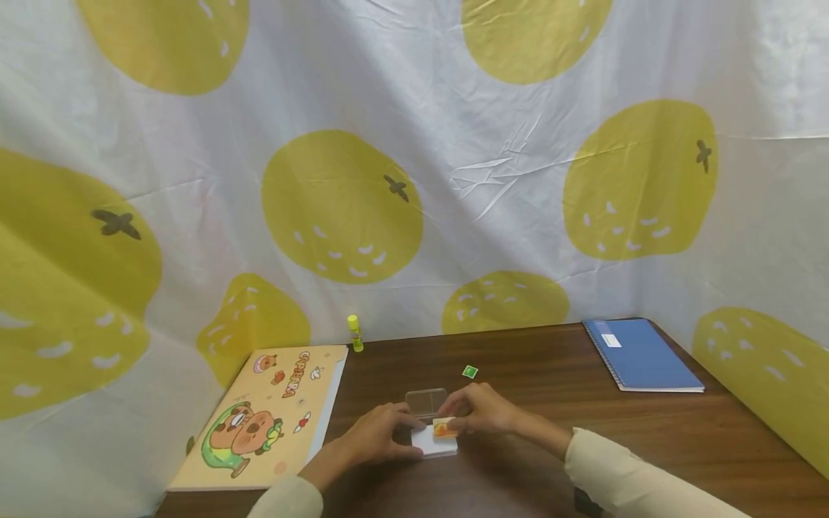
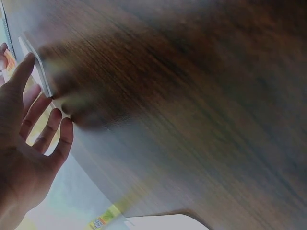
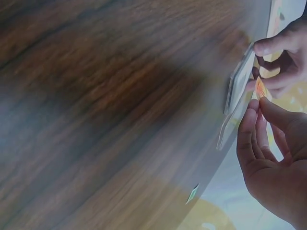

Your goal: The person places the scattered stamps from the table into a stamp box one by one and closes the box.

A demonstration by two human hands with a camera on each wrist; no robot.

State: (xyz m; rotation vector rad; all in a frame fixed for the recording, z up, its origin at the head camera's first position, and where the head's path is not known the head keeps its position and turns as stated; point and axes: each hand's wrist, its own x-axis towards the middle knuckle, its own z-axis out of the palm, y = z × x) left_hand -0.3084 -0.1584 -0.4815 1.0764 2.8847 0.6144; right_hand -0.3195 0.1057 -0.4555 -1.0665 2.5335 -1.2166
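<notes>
A small orange-and-white rectangular card (image 1: 445,428) is held tilted over the white contents (image 1: 424,439) of an opened, clear plastic case (image 1: 424,404), pinched at one end by the right hand (image 1: 486,411), which leaves most of its printed face uncovered. The left hand (image 1: 378,435) grips the case by its edges, apparently to steady it on the dark wood-grain worktop (image 1: 537,374); a small green square piece (image 1: 470,372) lies beyond, presumably clear of both hands.

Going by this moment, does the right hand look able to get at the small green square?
Probably yes: the green square lies just beyond the right hand with nothing visible between, though its fingers pinch the orange-and-white card.
</notes>
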